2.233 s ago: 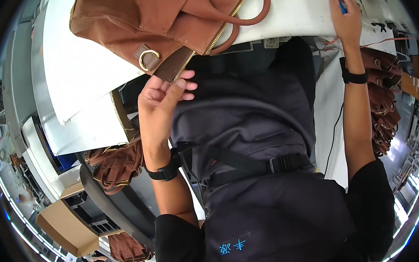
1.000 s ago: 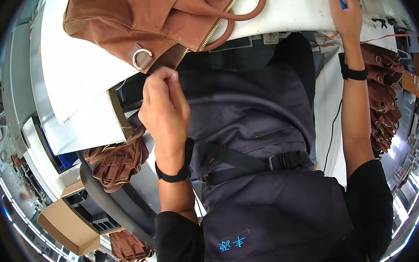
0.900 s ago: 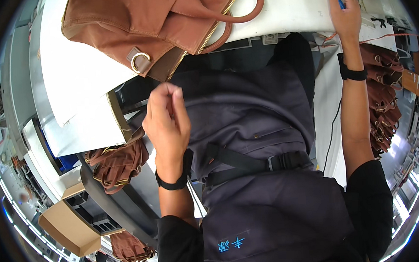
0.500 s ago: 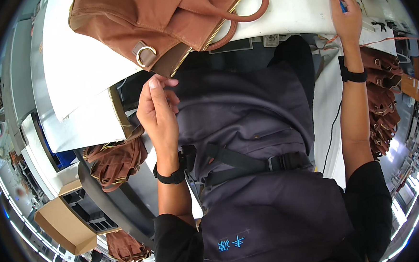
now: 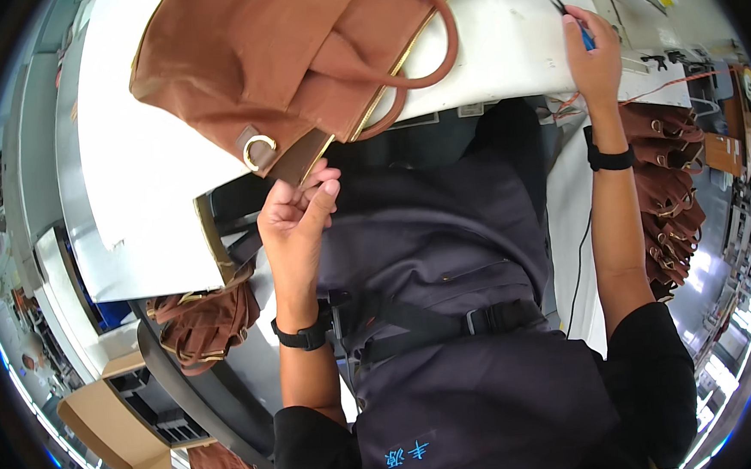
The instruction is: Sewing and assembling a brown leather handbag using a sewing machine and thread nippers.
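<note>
A brown bag (image 5: 235, 50) with rolled handles, a gold zipper and a gold D-ring (image 5: 259, 152) lies at a slant on the white table, its near corner hanging over the front edge. My left hand (image 5: 299, 213) is at that corner, fingers and thumb closed on the zipper end of the bag. What lies between the fingertips is partly hidden. Out to the right, above the table, my right hand (image 5: 597, 56) is closed around blue-handled thread snips (image 5: 588, 39), their dark points slightly apart and directed up and left, away from the bag.
The white table (image 5: 159, 205) has a cut-in front edge. Brown bags (image 5: 665, 191) hang in a row at right; another brown bag (image 5: 205, 327) hangs at left. An open cardboard box (image 5: 116, 418) stands lower left. An orange cord (image 5: 667, 86) crosses the right side.
The left hand has turned and now pinches the bag's corner. My right hand, holding the snips, appears lower and further left. The whole view has shifted somewhat.
</note>
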`<state>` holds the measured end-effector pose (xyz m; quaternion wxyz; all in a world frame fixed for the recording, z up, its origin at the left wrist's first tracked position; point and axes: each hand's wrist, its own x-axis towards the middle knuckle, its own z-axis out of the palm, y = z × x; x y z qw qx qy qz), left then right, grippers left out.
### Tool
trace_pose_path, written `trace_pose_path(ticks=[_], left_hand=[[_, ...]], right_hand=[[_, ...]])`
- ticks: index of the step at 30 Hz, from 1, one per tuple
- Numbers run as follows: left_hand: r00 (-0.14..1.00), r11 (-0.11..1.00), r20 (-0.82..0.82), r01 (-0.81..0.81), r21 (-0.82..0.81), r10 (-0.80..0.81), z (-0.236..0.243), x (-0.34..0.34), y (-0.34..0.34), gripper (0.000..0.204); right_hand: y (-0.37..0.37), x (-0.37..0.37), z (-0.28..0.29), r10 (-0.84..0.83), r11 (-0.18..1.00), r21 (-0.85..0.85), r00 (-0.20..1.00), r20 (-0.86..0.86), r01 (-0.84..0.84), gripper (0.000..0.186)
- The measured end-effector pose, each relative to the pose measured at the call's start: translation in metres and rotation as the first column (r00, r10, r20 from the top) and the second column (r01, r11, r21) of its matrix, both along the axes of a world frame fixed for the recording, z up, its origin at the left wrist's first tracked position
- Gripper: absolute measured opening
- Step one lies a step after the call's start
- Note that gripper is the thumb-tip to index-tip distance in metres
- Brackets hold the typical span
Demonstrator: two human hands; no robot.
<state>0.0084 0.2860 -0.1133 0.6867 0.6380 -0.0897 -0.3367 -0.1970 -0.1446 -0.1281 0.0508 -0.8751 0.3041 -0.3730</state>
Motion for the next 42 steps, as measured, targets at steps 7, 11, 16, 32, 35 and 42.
trace_pose_path(ticks=[7, 11, 16, 32, 35, 42], left_hand=[[1.0, 0.997, 0.015, -0.022, 0.078, 0.021, 0.0, 0.002, 0.009, 0.03], [0.998, 0.995, 0.05, -0.044, 0.094, 0.039, 0.002, 0.0, 0.007, 0.026], [0.998, 0.997, 0.028, -0.062, 0.044, 0.061, -0.003, 0.005, 0.008, 0.023], [0.998, 0.999, -0.06, 0.023, 0.022, -0.021, -0.002, 0.007, -0.007, 0.026], [0.996, 0.999, -0.085, 0.02, 0.044, -0.016, 0.003, 0.002, -0.011, 0.027], [0.953, 0.993, -0.292, -0.099, -0.067, 0.075, -0.005, 0.009, -0.006, 0.021]], right_hand=[[-0.004, -0.001, 0.002, -0.007, 0.998, 0.058, 1.0, -0.012, 0.007, 0.027], [-0.003, 0.0, 0.002, -0.022, 0.998, 0.057, 0.999, -0.039, 0.024, 0.029], [-0.004, -0.001, 0.001, -0.026, 0.998, 0.053, 1.0, -0.016, 0.027, 0.026], [-0.001, 0.002, 0.0, -0.016, 0.999, 0.049, 1.0, 0.024, 0.014, 0.023], [0.0, -0.001, 0.002, -0.026, 0.999, 0.029, 0.999, 0.036, 0.025, 0.022], [0.006, 0.006, -0.003, 0.01, 0.999, -0.038, 0.999, 0.045, -0.008, 0.019]])
